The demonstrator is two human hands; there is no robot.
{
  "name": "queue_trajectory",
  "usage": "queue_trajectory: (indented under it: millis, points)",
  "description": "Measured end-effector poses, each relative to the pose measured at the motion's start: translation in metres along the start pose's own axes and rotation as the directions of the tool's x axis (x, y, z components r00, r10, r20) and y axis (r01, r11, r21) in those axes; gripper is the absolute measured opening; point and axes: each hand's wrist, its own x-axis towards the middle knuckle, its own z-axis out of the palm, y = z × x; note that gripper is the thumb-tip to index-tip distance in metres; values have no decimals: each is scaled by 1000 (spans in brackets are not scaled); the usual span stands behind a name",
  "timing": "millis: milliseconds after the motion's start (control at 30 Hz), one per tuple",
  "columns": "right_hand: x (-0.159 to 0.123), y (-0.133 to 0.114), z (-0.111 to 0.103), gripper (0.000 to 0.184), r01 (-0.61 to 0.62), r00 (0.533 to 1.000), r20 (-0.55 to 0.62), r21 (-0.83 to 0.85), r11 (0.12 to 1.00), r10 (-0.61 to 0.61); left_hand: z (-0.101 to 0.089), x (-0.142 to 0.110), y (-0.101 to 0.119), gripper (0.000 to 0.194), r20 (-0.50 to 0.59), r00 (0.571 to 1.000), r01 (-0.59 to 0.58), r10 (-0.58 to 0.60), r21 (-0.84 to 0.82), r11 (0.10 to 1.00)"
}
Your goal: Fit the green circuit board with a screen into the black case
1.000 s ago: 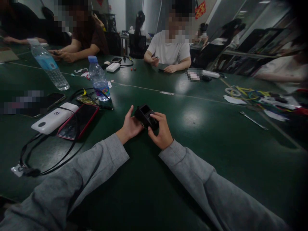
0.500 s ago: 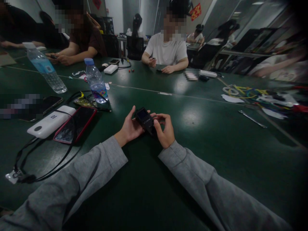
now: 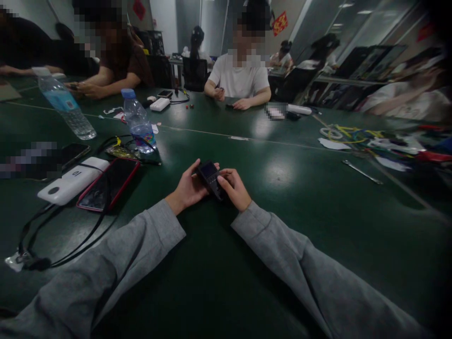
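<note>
A small black handheld device with a screen and buttons [image 3: 209, 174] is held just above the green table, tilted toward me. My left hand [image 3: 184, 192] grips it from the left, with the thumb along its upper left edge and the fingers behind it, partly hidden. At the device's right side is my right hand [image 3: 238, 192], its thumb on the button area and its bent fingers by the right edge. What the screen displays is too dark to read.
On the left lie a red-edged phone [image 3: 109, 183], a white power bank [image 3: 74, 181] and black cables. Two water bottles [image 3: 67, 106] stand behind them. A wrench [image 3: 362, 172] and tangled wires [image 3: 367, 136] are on the right. A person in white [image 3: 240, 75] sits opposite.
My right thumb has moved left from the device's edge onto its button face. The right hand has come in closer. The whole view has shifted slightly.
</note>
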Motion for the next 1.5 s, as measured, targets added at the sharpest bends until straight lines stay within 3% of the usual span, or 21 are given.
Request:
queue_trajectory:
  millis: [167,333,467,600,733,967,1500]
  points:
    - [0,-3,-1,51,-99,990,108,108,989,87,-2,0,0,56,-3,1000,3,-3,28,1000]
    - [2,-4,-2,51,-168,984,94,192,967,153,-2,2,-2,54,-44,999,-4,8,73,997]
    - [4,-2,-3,51,-208,975,-25,246,947,221,-1,6,-8,51,-120,989,-69,89,163,984]
    - [4,-1,-3,48,-168,957,-190,259,951,221,0,10,-20,36,-103,966,-195,236,307,931]
    - [2,-2,-2,45,-122,961,-218,230,965,173,0,11,-26,49,-95,933,-279,347,417,865]
    - [1,-5,-1,47,-97,966,-214,210,973,143,-1,11,-22,51,-139,936,-240,324,421,875]
    - [0,-1,-2,45,-63,982,-170,146,987,87,-4,10,-20,46,-108,945,-255,310,349,902]
